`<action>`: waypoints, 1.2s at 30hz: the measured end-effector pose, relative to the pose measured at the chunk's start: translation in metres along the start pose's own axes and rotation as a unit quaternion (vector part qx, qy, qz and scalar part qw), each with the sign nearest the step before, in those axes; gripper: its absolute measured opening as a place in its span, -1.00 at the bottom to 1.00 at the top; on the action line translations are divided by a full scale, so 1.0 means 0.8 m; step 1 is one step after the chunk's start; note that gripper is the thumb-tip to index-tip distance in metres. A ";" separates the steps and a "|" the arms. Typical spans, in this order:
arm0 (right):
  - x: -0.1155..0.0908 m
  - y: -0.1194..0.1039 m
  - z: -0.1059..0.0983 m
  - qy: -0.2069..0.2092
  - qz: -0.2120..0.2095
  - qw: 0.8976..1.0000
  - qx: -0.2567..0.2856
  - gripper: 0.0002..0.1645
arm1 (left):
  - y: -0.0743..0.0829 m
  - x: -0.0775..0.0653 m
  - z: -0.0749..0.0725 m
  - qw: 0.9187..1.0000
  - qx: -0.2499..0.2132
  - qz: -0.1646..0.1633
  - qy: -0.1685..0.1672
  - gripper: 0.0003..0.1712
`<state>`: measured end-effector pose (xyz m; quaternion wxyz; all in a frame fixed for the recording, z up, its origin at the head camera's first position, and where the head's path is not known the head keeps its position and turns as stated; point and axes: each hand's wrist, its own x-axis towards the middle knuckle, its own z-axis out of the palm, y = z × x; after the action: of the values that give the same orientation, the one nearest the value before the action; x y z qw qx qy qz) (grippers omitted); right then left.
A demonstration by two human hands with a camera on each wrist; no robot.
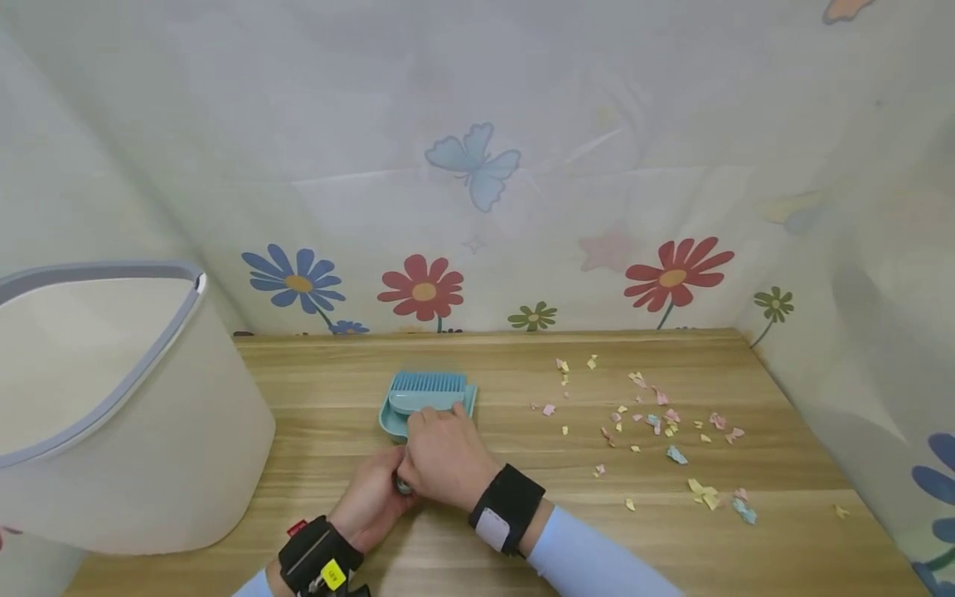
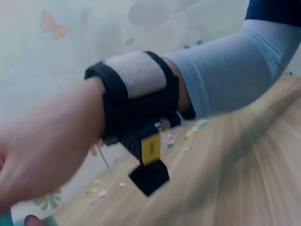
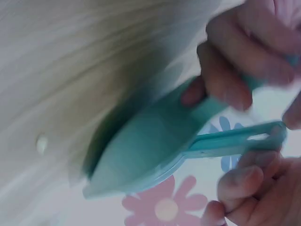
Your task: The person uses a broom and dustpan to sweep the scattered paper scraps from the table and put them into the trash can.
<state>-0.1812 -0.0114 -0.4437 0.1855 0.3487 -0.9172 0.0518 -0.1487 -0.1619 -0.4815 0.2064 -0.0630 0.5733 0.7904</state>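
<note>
We've got both hands at the brush [image 1: 428,391] & dustpan [image 1: 390,419] set, mid-table: right hand [image 1: 440,456] curled on brush handle, left hand [image 1: 370,500] pinching pan handle. Best pull them apart slowly, pan flat, w/ paper scraps [image 1: 656,423] well right.

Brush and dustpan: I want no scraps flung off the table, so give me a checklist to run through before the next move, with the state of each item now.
1. Right hand grips brush handle: ok, fingers curled round it in the right wrist view.
2. Left hand holds dustpan handle: ok.
3. Brush separated from dustpan: not ok, it lies nested in the pan.
4. Paper scraps within reach: ok, scattered on the table right of the hands.
5. Bin nearby: ok, at the table's left.
6. Dustpan empty: cannot tell, the brush covers it.
</note>
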 end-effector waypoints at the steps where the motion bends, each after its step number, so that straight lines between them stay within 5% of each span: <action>1: -0.002 0.001 -0.004 0.004 0.003 1.000 0.002 -0.73 | -0.002 -0.002 -0.002 1.000 -0.001 -0.004 -0.004 -0.64; 8: -0.003 0.029 -0.037 0.073 -0.021 0.997 0.028 -0.70 | -0.003 -0.018 -0.028 0.998 0.048 -0.024 -0.035 -0.51; 12: 0.004 0.054 -0.062 0.117 -0.026 0.988 0.092 -0.67 | 0.001 -0.027 -0.044 0.996 0.079 -0.031 -0.032 -0.50; 18: -0.009 0.092 -0.107 0.121 0.056 0.963 0.233 -0.71 | 0.009 -0.039 -0.060 0.991 0.131 -0.014 0.020 -0.53; 24: -0.044 0.124 -0.138 0.113 0.104 0.954 0.258 -0.68 | 0.016 -0.045 -0.074 0.982 0.175 0.001 0.071 -0.52; 29: -0.084 0.134 -0.136 0.077 0.124 0.941 0.305 -0.66 | 0.020 -0.052 -0.086 0.974 0.215 -0.007 0.075 -0.45; 36: -0.116 0.129 -0.108 0.071 0.103 0.927 0.353 -0.72 | 0.019 -0.056 -0.097 0.966 0.256 -0.038 0.028 -0.28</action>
<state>-0.1587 0.1430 -0.3954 0.1089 0.2906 -0.8546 0.4163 -0.1245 -0.2500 -0.4788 0.2298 -0.0516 0.7591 0.6069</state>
